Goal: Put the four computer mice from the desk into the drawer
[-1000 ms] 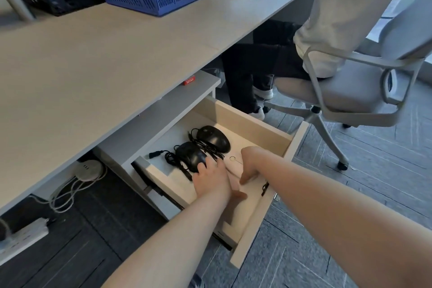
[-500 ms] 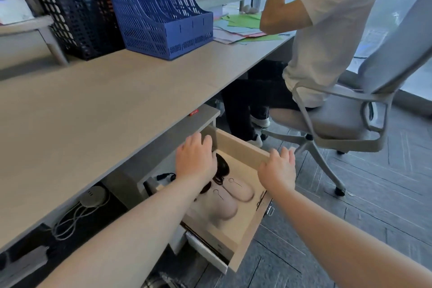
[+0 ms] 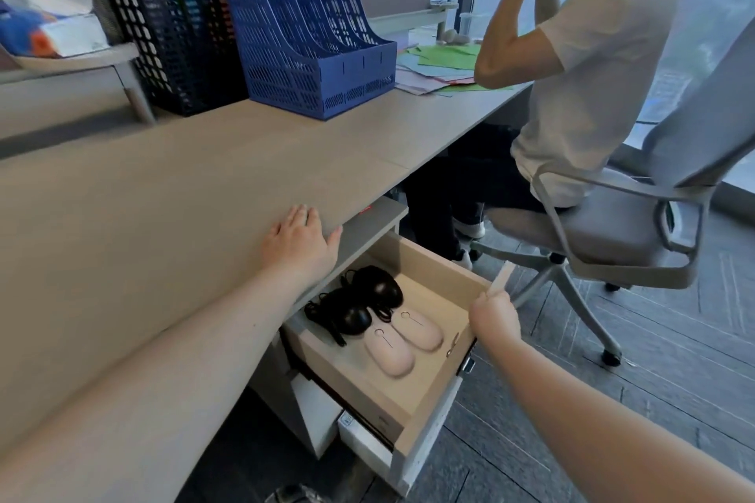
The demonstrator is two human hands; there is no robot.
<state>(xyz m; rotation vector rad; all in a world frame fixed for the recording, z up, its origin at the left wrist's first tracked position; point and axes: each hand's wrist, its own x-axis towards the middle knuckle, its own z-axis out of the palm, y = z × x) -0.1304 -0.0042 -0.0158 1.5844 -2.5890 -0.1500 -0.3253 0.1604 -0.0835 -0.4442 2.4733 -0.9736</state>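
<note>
The wooden drawer [image 3: 433, 265] under the desk [image 3: 171, 192] stands pulled out. Inside lie two black wired mice, one at the back [image 3: 378, 288] and one nearer the desk [image 3: 353, 319], with tangled cables. In front of them rest two pale pink mice side by side, one on the left [image 3: 388, 353] and one on the right [image 3: 418, 331]. My left hand [image 3: 298, 243] lies flat on the desk edge above the drawer, fingers apart. My right hand [image 3: 492, 316] grips the drawer's front panel at its top edge.
A blue file rack [image 3: 306, 37] and a black one [image 3: 179, 41] stand at the back of the desk. Coloured papers [image 3: 441, 61] lie to the right. A person in a white shirt sits on a grey swivel chair [image 3: 613, 225] right beside the drawer.
Both hands left the drawer's inside. The left hand rose onto the desk edge; the right hand moved to the drawer's front panel. The view lifted.
</note>
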